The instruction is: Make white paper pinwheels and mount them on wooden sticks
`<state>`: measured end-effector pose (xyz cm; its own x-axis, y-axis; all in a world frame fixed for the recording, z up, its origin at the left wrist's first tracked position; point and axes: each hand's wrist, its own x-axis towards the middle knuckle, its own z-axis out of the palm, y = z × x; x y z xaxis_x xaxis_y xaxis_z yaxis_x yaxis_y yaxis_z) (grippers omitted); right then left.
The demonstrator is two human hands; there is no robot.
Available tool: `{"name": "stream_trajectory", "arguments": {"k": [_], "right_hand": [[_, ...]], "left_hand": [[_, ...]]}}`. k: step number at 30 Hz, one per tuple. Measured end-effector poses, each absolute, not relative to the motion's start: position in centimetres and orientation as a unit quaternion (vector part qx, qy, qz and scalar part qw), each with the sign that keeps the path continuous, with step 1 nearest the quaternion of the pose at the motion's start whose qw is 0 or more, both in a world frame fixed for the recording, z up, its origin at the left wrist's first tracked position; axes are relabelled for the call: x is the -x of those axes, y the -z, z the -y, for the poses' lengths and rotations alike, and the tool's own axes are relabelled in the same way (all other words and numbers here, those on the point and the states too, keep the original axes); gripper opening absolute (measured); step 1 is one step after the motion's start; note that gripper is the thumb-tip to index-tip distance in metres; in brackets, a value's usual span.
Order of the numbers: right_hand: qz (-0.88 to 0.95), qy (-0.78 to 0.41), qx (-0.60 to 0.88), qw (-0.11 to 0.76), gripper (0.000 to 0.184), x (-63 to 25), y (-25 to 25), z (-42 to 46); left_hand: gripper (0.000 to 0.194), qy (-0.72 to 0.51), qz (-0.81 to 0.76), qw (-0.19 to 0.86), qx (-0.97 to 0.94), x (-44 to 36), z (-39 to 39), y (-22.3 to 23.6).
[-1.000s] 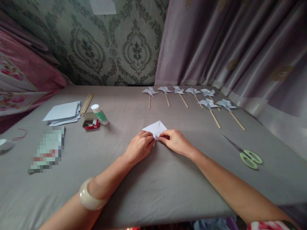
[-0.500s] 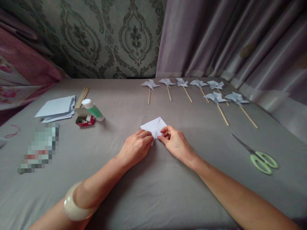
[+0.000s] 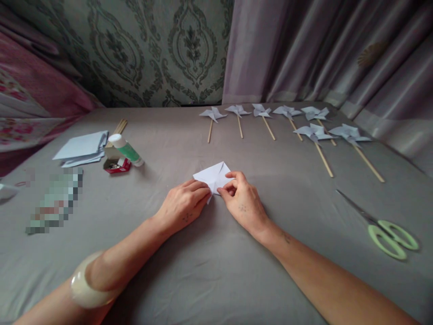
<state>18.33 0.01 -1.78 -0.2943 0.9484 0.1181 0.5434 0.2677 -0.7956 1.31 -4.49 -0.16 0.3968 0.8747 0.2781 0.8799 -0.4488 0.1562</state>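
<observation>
A white piece of paper (image 3: 210, 175) with slits and a folded flap lies on the grey cloth in front of me. My left hand (image 3: 186, 201) is closed on its near left side, fingertips at the folded point. My right hand (image 3: 243, 201) grips the right edge between thumb and fingers, the index finger resting on top. Fingertips hide part of the paper's near edge. Beyond my hands lie several white paper pinwheels (image 3: 314, 132) on wooden sticks. Scissors (image 3: 375, 221) with green handles lie to the right of my right hand.
At the left are a stack of white paper (image 3: 81, 146), wooden sticks (image 3: 118, 127), a glue stick (image 3: 127, 151) and a small red box (image 3: 117, 166) of metal bits. A blurred-out packet (image 3: 56, 201) lies nearer, beside a white object (image 3: 6, 192). Curtains (image 3: 287, 49) border the right side.
My right index finger has lifted and shifted up along the paper's right edge. The left hand keeps its hold. The view has tilted down and drawn closer.
</observation>
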Motion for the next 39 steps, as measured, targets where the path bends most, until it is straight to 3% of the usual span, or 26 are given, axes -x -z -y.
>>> {"name": "stream_trajectory", "arguments": {"k": [39], "right_hand": [[0.721, -0.323, 0.533, 0.301, 0.035, -17.86, 1.69, -0.75]], "left_hand": [[0.028, 0.141, 0.524, -0.002, 0.840, -1.70, 3.78, 0.51]]}}
